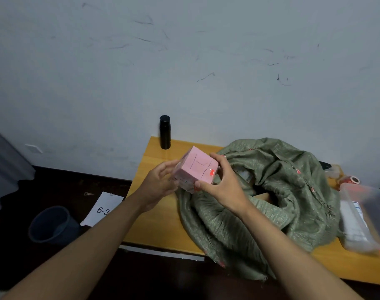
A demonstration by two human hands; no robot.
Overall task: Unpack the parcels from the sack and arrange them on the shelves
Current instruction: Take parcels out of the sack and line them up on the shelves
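Note:
A small pink box parcel (195, 167) with black pen marks on its top face is held above the wooden table (158, 221), just left of the sack. My left hand (158, 185) grips its left side and my right hand (223, 187) grips its right side and lower corner. A red light spot shows on the pink face near my right thumb. The green woven sack (271, 204) lies crumpled and open on the table, with a brown parcel (262, 195) and a pale wrapped one (245, 174) partly visible inside its mouth.
A black bottle (165, 132) stands at the table's back left corner by the wall. A clear plastic bin (366, 217) and a tape roll (353, 180) sit at the right. On the dark floor at left are a grey bucket (53, 224) and a paper sheet marked 6-3 (102, 210).

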